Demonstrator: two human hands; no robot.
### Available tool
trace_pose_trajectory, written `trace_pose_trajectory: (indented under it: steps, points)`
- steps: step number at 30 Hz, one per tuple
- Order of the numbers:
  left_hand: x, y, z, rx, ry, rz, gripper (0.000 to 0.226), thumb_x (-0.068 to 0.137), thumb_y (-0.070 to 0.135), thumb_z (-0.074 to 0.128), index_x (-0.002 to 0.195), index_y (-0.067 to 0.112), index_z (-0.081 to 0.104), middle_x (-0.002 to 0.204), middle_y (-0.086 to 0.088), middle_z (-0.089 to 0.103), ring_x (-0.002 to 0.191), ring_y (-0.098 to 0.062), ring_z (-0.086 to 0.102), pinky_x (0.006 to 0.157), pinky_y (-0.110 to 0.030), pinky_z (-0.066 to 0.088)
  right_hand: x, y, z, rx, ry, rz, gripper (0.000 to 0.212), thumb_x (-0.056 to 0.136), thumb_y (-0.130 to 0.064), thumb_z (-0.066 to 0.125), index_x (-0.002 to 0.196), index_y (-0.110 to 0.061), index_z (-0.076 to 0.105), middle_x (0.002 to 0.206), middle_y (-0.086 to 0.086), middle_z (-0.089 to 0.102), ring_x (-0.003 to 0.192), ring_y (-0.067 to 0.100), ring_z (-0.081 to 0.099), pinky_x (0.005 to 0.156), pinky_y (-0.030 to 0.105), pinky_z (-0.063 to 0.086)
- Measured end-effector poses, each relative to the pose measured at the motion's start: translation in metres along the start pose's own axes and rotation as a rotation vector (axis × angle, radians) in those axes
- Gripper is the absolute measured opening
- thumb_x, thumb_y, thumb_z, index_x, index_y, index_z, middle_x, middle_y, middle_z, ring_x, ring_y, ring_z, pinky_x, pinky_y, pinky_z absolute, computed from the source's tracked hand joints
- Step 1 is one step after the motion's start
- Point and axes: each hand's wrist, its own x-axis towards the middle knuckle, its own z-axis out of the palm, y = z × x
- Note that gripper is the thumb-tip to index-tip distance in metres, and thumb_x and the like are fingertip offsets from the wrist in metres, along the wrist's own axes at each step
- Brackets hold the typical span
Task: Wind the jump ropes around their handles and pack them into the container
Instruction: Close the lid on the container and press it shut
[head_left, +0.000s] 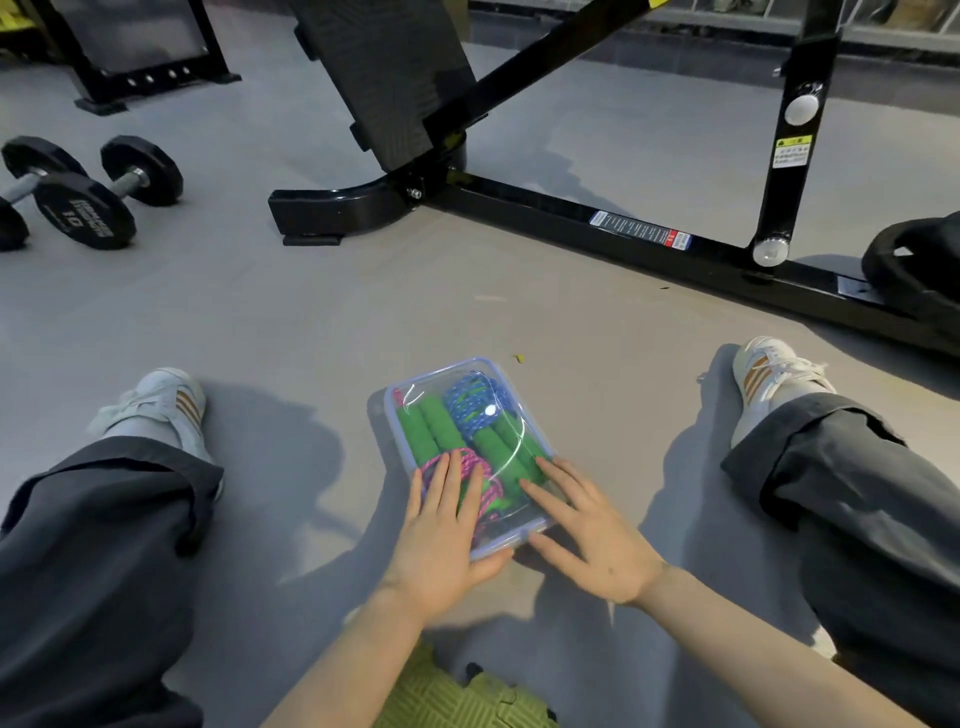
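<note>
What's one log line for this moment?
left hand: flat on lid | right hand: flat on lid | jump ropes: wound, inside container

My left hand lay over the near left of the clear plastic container with the pale blue rim, hiding the near ends of the green foam handles and part of the pink braided rope; my right hand covered its near right corner. Beyond the container, the black steel bench frame ran off the top edge, its yellow warning label too small to read.
</note>
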Motion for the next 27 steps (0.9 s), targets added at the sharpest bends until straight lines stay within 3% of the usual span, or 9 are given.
trace_pose_trajectory:
  steps: [2, 5, 8, 11, 13, 17, 19, 24, 27]
  points:
    - [0.001, 0.026, -0.001, -0.07, 0.016, -0.128, 0.092, 0.077, 0.07, 0.034, 0.135, 0.0, 0.038, 0.135, -0.026, 0.05, 0.131, -0.033, 0.034, 0.108, -0.051, 0.017, -0.002, -0.003, -0.002, 0.111, 0.088, 0.192, 0.074, 0.089, -0.065, 0.014, 0.143, -0.019, 0.036, 0.153, -0.003, 0.017, 0.141, 0.015, 0.01, 0.117, 0.031, 0.011]
    - [0.004, 0.072, -0.004, -0.194, 0.07, -0.298, 0.098, 0.071, 0.07, 0.037, 0.135, -0.004, 0.043, 0.135, -0.026, 0.051, 0.131, -0.033, 0.036, 0.113, -0.046, 0.009, 0.006, -0.003, -0.01, 0.148, 0.324, 0.481, 0.068, 0.087, -0.05, 0.013, 0.136, -0.015, 0.045, 0.147, 0.01, 0.032, 0.13, 0.026, 0.028, 0.11, 0.032, 0.021]
    - [-0.001, 0.095, -0.018, -0.275, 0.139, -0.312, 0.072, 0.074, 0.048, 0.042, 0.122, -0.001, 0.062, 0.126, -0.021, 0.06, 0.124, -0.032, 0.048, 0.107, -0.042, 0.021, 0.009, 0.0, -0.016, 0.13, 0.387, 0.628, 0.059, 0.087, -0.037, 0.02, 0.131, -0.012, 0.05, 0.136, 0.014, 0.044, 0.122, 0.03, 0.036, 0.105, 0.037, 0.028]
    - [-0.001, 0.072, -0.027, -0.328, 0.305, -0.19, 0.041, 0.078, 0.028, 0.042, 0.098, 0.013, 0.073, 0.097, -0.002, 0.072, 0.091, -0.022, 0.068, 0.087, -0.033, 0.036, 0.022, -0.009, -0.017, 0.084, 0.301, 0.628, 0.063, 0.086, -0.036, 0.016, 0.135, -0.01, 0.045, 0.139, 0.016, 0.042, 0.126, 0.032, 0.034, 0.108, 0.038, 0.023]
    - [0.015, 0.041, -0.029, -0.238, 0.385, -0.133, 0.035, 0.079, 0.026, 0.041, 0.09, 0.015, 0.072, 0.085, 0.002, 0.07, 0.077, -0.02, 0.066, 0.077, -0.031, 0.035, 0.038, -0.019, -0.012, 0.035, 0.217, 0.638, 0.063, 0.089, -0.036, 0.013, 0.142, -0.008, 0.034, 0.148, 0.018, 0.03, 0.135, 0.032, 0.024, 0.114, 0.038, 0.014]
    - [0.063, -0.014, -0.031, -0.015, 0.352, -0.129, 0.048, 0.084, 0.03, 0.037, 0.112, 0.008, 0.069, 0.118, -0.016, 0.065, 0.111, -0.029, 0.06, 0.098, -0.045, 0.03, 0.061, -0.026, 0.006, -0.137, 0.072, 0.566, 0.102, 0.068, -0.067, -0.025, 0.15, -0.017, 0.01, 0.158, 0.011, 0.001, 0.145, 0.026, -0.003, 0.114, 0.045, -0.008]
    - [0.082, -0.027, -0.031, 0.054, 0.253, -0.08, 0.053, 0.088, 0.035, 0.034, 0.12, 0.007, 0.066, 0.129, -0.021, 0.058, 0.12, -0.033, 0.056, 0.103, -0.053, 0.024, 0.064, -0.012, 0.006, -0.185, 0.036, 0.455, 0.111, 0.062, -0.073, -0.034, 0.15, -0.02, 0.009, 0.158, 0.009, -0.001, 0.146, 0.024, -0.005, 0.113, 0.045, -0.011]
    - [0.088, -0.029, -0.015, 0.076, 0.037, -0.174, 0.063, 0.092, 0.049, 0.028, 0.108, 0.007, 0.072, 0.132, -0.029, 0.053, 0.129, -0.035, 0.045, 0.111, -0.051, 0.007, 0.073, 0.029, -0.015, -0.218, -0.036, 0.231, 0.098, 0.075, -0.076, -0.013, 0.149, -0.021, 0.02, 0.154, 0.003, 0.023, 0.143, 0.02, 0.015, 0.115, 0.037, -0.005]
    - [0.087, -0.027, -0.009, 0.042, 0.037, -0.227, 0.06, 0.089, 0.051, 0.032, 0.102, 0.008, 0.072, 0.136, -0.031, 0.047, 0.135, -0.033, 0.034, 0.113, -0.052, 0.005, 0.091, 0.026, -0.012, -0.226, 0.046, 0.299, 0.079, 0.083, -0.056, 0.003, 0.134, -0.013, 0.044, 0.127, 0.002, 0.049, 0.12, 0.022, 0.041, 0.105, 0.035, 0.013]
